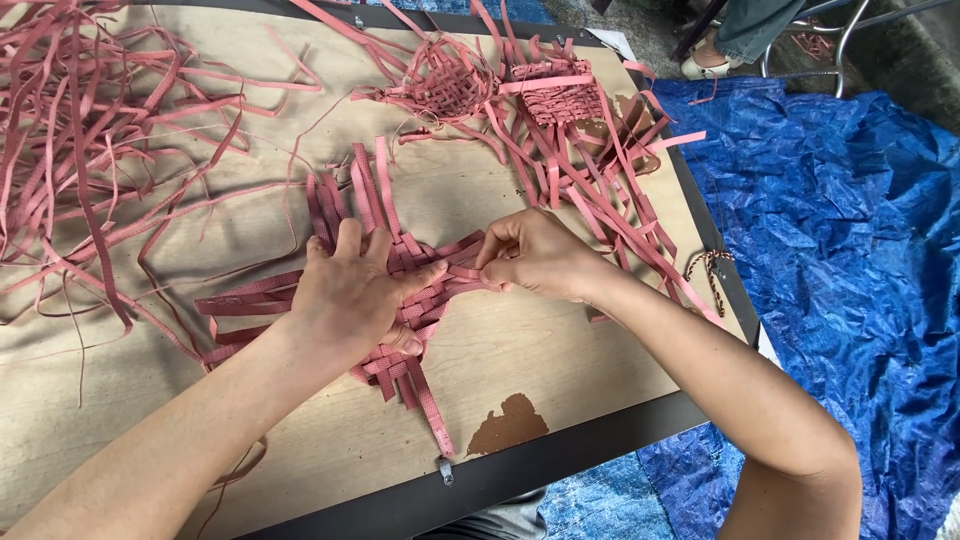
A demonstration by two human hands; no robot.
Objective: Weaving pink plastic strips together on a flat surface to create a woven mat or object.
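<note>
A loose heap of pink strips (90, 130) covers the left of the wooden bench (520, 360); too tangled to count. Three woven pieces lie on the bench: one flat woven mat (400, 262) near the middle front, and two part-made baskets behind it, a rounded basket (445, 85) and a squarer basket (562, 98) just beside it, both holding only their own strip ends. The left hand (350, 295) lies palm down on the mat, grip spread flat, pressing it to the bench. The right hand (535, 258) curls at the mat's right edge, grip pinching a strip end (470, 272). A blue tarp (850, 250) lies on the right.
</note>
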